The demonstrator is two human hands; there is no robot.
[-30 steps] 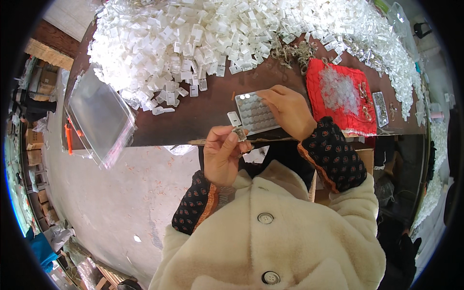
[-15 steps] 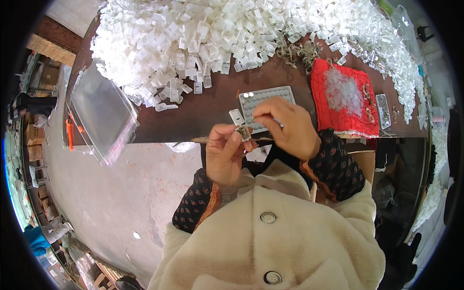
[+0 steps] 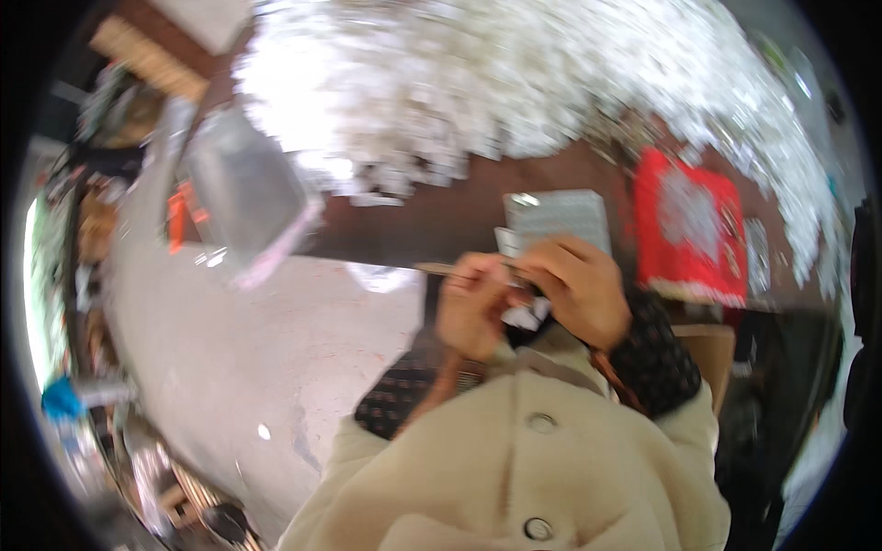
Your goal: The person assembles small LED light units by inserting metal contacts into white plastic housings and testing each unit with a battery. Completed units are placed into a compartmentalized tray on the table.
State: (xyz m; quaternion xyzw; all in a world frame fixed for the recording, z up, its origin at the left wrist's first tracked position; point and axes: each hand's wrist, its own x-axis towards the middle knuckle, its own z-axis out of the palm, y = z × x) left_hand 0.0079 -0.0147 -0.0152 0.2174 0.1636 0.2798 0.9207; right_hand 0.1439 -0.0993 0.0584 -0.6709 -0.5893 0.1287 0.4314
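My left hand (image 3: 475,308) is closed in a pinch on a small white plastic case (image 3: 506,241), whose lid stands out past the fingertips. The rest of the case is hidden by my fingers. Closed as well, my right hand (image 3: 581,289) has its fingertips up against the left ones at the case. Whatever it pinches is hidden and blurred. Just beyond both hands, a grey tray (image 3: 588,220) with rows of round pockets lies on the brown table (image 3: 395,230), with shiny discs at its far left corner.
A large heap of white plastic pieces (image 3: 441,83) covers the far side of the table. To the right lie a red cloth (image 3: 657,262) with a translucent pile (image 3: 689,220) and a narrow container (image 3: 756,253). A transparent plastic box (image 3: 243,174) is at the left, beside an orange object (image 3: 177,219).
My right hand has come down and left to meet the left hand at the case. The whole view has shifted and smeared, with the table now lower and farther right.
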